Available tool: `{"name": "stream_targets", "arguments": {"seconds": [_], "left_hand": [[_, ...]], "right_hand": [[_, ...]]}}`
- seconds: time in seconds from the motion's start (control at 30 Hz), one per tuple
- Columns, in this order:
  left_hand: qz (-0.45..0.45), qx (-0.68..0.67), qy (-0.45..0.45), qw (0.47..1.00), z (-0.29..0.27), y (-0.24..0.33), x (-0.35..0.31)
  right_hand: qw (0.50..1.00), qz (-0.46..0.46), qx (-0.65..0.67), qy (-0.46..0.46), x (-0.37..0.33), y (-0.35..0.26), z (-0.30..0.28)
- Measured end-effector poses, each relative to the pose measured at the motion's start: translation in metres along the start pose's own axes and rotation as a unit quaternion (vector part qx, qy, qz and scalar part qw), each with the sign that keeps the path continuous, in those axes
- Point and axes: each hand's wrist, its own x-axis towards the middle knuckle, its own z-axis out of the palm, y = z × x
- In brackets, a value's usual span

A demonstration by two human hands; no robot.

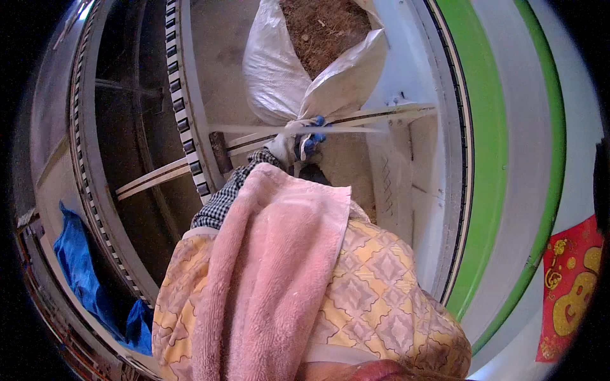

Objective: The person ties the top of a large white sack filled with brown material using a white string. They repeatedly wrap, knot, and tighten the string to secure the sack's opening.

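A white woven sack (279, 70) holding brown, crumbly material hangs at the top centre, its lower end gathered into a bunch. My left hand (309, 138), in a white glove with blue fingertips, is closed around that bunch, just above two thin white bars (356, 120). The checked sleeve (232, 190) of that arm runs up to it from the lower left. A pink towel (273, 273) lies over my yellow patterned garment (381, 286) and hides the lower arm. My right hand is not visible.
A large white round machine frame with a black-and-white toothed ring (181, 108) curves down the left, dark inside. A green band (489, 159) arcs down the right. A blue cloth (79, 267) lies lower left. A red paper with gold figures (572, 286) hangs at the right edge.
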Motion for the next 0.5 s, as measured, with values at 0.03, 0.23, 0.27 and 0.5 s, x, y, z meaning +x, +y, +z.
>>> {"name": "stream_targets", "arguments": {"seconds": [0.03, 0.23, 0.27, 0.5], "left_hand": [[0.006, 0.016, 0.012, 1.0, 0.0, 0.0, 0.0], [0.021, 0.023, 0.002, 1.0, 0.002, 0.0, 0.0], [0.032, 0.03, -0.021, 0.999, 0.003, 0.0, -0.001], [-0.001, -0.015, -0.059, 0.998, 0.015, 0.004, -0.012]], "right_hand": [[0.998, 0.024, -0.056, -0.011, 0.006, 0.038, -0.007], [0.972, 0.027, -0.228, -0.047, 0.011, 0.12, -0.043], [0.966, 0.001, -0.254, -0.045, 0.01, 0.108, -0.046], [0.802, -0.49, -0.341, 0.004, -0.076, -0.134, -0.031]]}}
